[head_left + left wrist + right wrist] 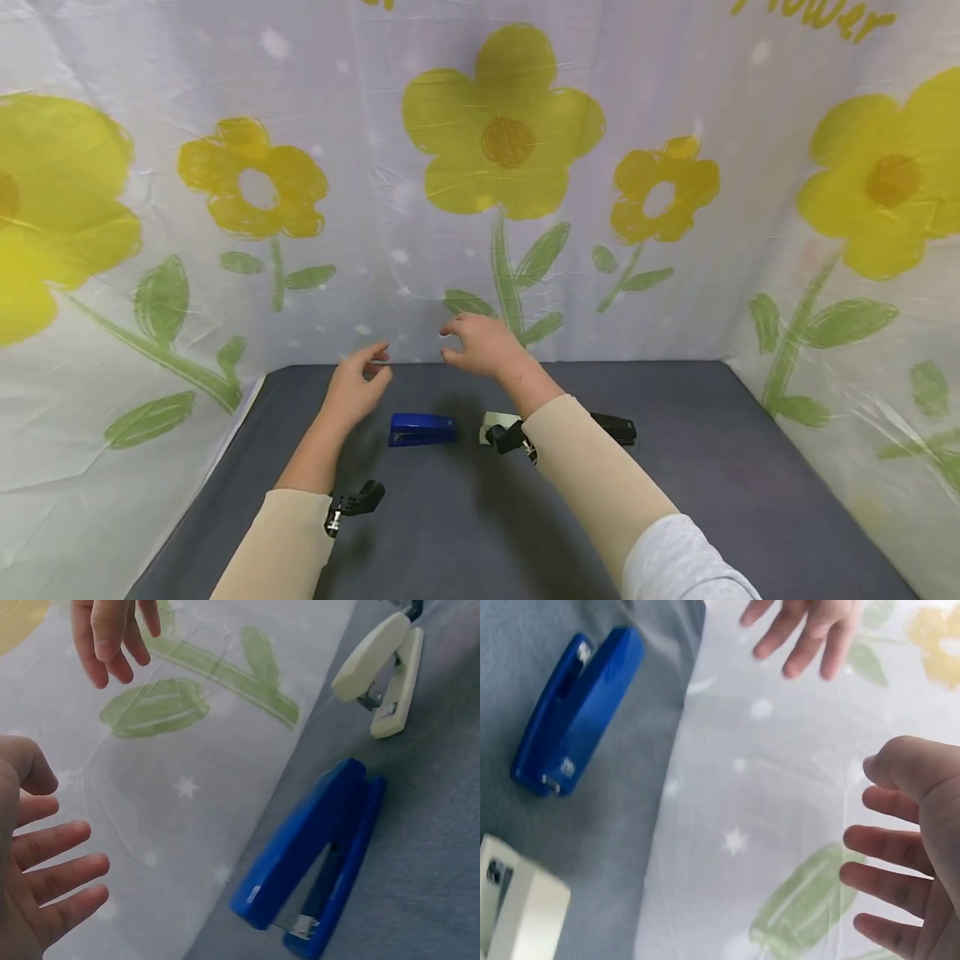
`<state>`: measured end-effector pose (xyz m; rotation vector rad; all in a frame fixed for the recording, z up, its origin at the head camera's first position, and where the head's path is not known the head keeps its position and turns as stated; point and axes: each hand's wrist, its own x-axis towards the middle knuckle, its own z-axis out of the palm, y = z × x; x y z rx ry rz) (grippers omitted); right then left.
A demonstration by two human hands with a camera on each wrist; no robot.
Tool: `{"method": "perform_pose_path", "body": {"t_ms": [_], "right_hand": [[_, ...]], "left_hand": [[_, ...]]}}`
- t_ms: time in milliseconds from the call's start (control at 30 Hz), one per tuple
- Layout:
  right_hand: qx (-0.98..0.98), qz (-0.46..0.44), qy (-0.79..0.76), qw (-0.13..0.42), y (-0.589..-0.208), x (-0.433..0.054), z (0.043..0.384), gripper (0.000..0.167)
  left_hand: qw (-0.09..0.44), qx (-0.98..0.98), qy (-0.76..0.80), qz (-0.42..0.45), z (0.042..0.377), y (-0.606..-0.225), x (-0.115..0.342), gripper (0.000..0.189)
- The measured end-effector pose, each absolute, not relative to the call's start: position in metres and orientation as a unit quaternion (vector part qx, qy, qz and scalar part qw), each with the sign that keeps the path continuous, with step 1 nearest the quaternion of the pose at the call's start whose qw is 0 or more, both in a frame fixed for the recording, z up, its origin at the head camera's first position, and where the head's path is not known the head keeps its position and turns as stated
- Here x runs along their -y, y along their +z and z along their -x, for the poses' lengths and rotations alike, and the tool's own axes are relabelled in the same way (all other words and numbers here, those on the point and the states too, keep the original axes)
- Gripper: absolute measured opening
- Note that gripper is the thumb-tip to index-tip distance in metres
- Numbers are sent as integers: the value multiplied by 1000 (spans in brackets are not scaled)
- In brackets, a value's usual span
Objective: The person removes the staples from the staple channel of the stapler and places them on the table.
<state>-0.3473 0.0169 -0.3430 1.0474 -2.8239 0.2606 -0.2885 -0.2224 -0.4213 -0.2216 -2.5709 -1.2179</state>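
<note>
My left hand [355, 389] is raised above the far left part of the table, fingers relaxed and apart, holding nothing. My right hand [486, 343] hovers higher, facing it, its fingers loosely bent around nothing. Below and between them a blue stapler [422, 429] lies on the table; its arm and base form a narrow wedge in the left wrist view. To its right is a cream stapler [382, 671], partly covered by the right wrist's camera in the head view. A black stapler [615, 427] lies farther right, partly behind the right sleeve.
The dark grey table [435, 533] ends at a white cloth backdrop [375, 275] with yellow flowers, which also rises on both sides. A small black camera [358, 498] sticks out from the left wrist, and another [506, 437] from the right.
</note>
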Motion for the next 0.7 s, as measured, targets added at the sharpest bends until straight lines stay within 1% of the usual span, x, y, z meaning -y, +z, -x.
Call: {"method": "perform_pose_path", "body": {"t_ms": [200, 400, 567, 700], "right_hand": [[929, -362, 63, 29, -353, -5, 333, 39], [922, -383, 57, 4, -367, 6, 321, 40], [917, -393, 64, -30, -387, 13, 309, 39], [918, -390, 61, -41, -404, 20, 301, 38]], "left_hand": [[107, 875, -471, 44, 275, -447, 220, 53], [108, 876, -471, 13, 267, -467, 218, 53], [93, 873, -479, -13, 259, -485, 217, 49], [84, 876, -474, -23, 254, -499, 216, 50]]}}
